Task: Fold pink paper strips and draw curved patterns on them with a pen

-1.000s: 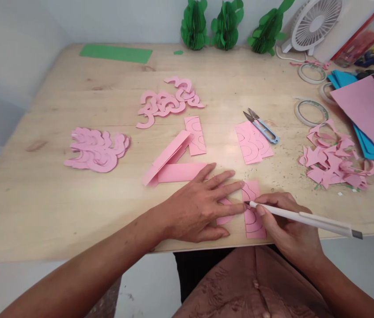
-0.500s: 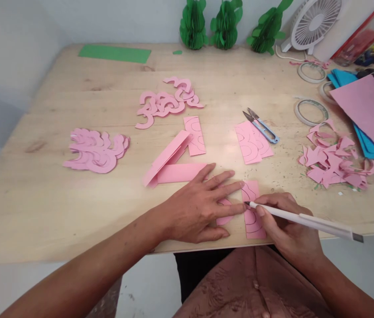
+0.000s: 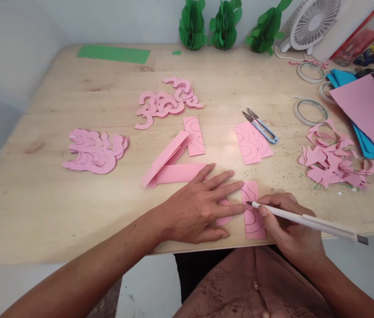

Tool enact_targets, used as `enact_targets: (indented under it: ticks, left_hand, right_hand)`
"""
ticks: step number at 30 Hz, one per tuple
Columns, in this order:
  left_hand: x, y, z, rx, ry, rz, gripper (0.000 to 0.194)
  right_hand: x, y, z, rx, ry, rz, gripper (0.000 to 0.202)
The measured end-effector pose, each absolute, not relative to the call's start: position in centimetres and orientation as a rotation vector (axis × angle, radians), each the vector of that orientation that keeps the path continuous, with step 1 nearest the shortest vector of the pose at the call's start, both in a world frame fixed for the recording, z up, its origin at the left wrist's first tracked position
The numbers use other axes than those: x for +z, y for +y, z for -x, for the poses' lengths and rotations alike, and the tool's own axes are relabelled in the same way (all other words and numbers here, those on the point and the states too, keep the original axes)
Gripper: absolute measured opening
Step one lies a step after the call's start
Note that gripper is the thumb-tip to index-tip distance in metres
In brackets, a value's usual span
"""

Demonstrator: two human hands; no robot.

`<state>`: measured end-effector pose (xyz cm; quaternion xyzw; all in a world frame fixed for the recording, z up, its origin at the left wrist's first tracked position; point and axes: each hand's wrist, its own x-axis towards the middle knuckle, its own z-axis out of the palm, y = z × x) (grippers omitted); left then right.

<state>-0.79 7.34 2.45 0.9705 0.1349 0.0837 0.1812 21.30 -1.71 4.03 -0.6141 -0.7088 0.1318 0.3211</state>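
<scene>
My right hand (image 3: 293, 225) is closed around a white pen (image 3: 313, 221), whose dark tip meets a pink paper strip (image 3: 251, 227) with curved lines drawn on it. Flat and with fingers spread, my left hand (image 3: 203, 207) presses the strip's left edge with its fingertips. Beneath those fingers a rounded pink cutout (image 3: 224, 214) shows in part. Just beyond the left hand lie folded pink strips (image 3: 170, 154) and a marked pink piece (image 3: 195, 137). Blue thread snips (image 3: 261, 126) rest on more marked pink pieces (image 3: 246, 145).
Curvy pink cutouts lie in a left pile (image 3: 97, 152) and a far pile (image 3: 167, 101). Pink scraps (image 3: 336, 163), tape rolls (image 3: 311, 122) and pink sheets (image 3: 366, 110) over blue paper are at right. Green paper figures (image 3: 192, 26), a fan (image 3: 316, 22) and a green strip (image 3: 114, 53) stand or lie behind.
The pen tip has shifted very slightly right along the strip, and the pen's back end has swung a little right and down. My left hand stays in place.
</scene>
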Motion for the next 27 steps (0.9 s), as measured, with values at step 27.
enact_targets:
  ticks: [27]
  left_hand:
    - [2.41,7.38,0.78,0.244,0.372,-2.734,0.046]
  right_hand:
    - [3.77,-2.02,-21.72,0.364,-1.783,1.696,0.007]
